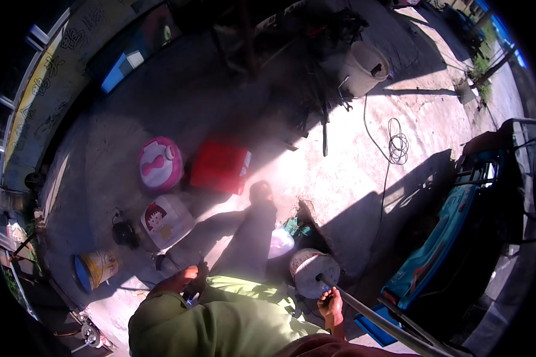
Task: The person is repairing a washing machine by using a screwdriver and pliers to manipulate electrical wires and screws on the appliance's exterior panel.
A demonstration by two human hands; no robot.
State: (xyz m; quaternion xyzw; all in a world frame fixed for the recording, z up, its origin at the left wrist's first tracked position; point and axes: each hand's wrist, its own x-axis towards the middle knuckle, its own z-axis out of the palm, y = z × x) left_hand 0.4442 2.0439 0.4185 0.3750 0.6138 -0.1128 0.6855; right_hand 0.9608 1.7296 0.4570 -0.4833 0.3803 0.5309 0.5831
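My right hand (330, 302) is closed, its fingers curled beside a grey pole (363, 310). Something small and blue shows at its fingertips, too small to name. The pole rises out of a round, pale drum-shaped base (307, 271) and slants toward the lower right. My left hand (189, 275) is at my left side by the green shirt, with fingers bent in. A dark shape lies against it in shadow, and what it holds cannot be made out. Ahead of the left hand sits a white stool (167, 221) with a cartoon girl on its top.
A pink-and-white round lidded thing (161, 163) and a red box (220, 166) stand ahead. A yellow bucket (95, 269) lies at left. A large pale bucket (365, 68) and a coiled cable (398, 143) are farther off. A blue-green vehicle (438, 232) is at right.
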